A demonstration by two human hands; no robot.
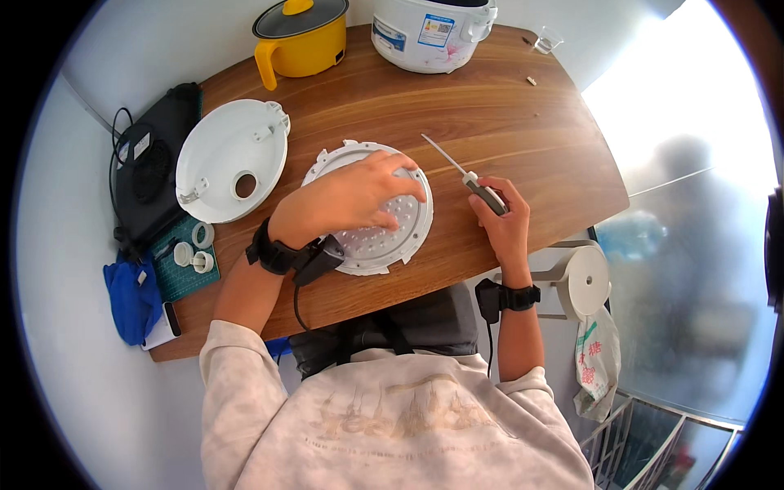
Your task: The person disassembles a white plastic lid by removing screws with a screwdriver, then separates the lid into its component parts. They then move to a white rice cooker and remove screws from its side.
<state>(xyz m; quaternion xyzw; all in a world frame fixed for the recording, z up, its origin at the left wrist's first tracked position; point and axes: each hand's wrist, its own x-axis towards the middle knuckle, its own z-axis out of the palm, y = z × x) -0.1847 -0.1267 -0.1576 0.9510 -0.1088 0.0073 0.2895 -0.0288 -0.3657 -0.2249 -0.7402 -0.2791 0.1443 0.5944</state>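
A blue cloth point(131, 298) and a black appliance point(155, 167) lie at the bench's point(506, 114) left edge, with a white lid point(224, 147) just beside them. At mid-bench the left hand point(351, 196) lies flat on a perforated plate point(392, 237), fingers spread, gripping nothing. Just right of it, the right hand point(505, 224) has its fingers clenched around a screwdriver point(474, 180), tip resting on the bench.
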